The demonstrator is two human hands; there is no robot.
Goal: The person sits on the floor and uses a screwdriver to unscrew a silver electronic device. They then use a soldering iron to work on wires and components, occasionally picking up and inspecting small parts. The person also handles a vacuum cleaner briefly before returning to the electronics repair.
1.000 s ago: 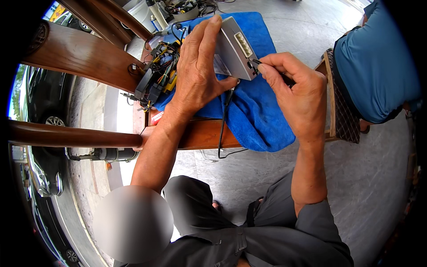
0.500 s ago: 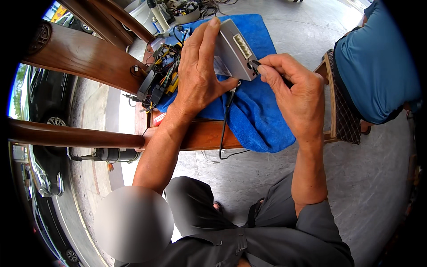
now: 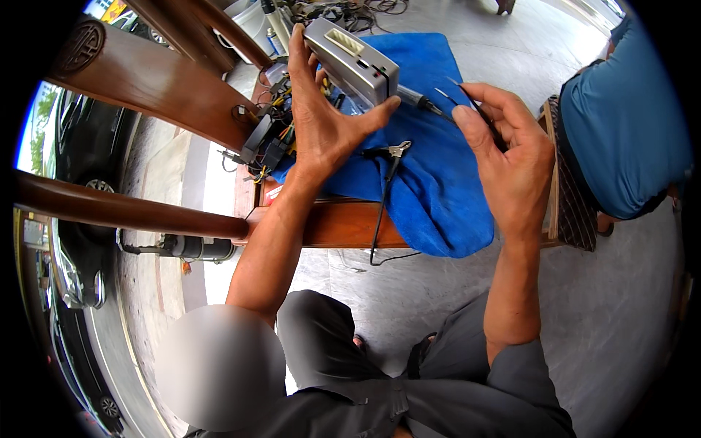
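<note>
My left hand (image 3: 328, 131) grips a silver-grey box-shaped electronic module (image 3: 358, 62) between thumb and fingers, above the towel. The module is tilted, and its end face shows a cream connector socket and smaller dark ports. To the right, my right hand (image 3: 515, 157) pinches black tweezers (image 3: 478, 107). Their two fine tips stand apart from each other and away from the module. Beneath both hands lies a blue towel (image 3: 431, 175). On it rest a metal clip (image 3: 398, 150) on a black cable and a pen-shaped tool (image 3: 420, 98), partly behind the module.
Tangled wires and connectors (image 3: 270, 139) lie at the bench's left, beside a wooden post (image 3: 168, 87) and a rail (image 3: 131, 208). A white bucket (image 3: 248, 25) stands behind. A person in a blue shirt (image 3: 621, 131) sits at the right.
My left hand has tipped the module, turning its socket face upward and leftward. My right hand has drawn the tweezers back from its ports, to the right. The metal clip is more exposed.
</note>
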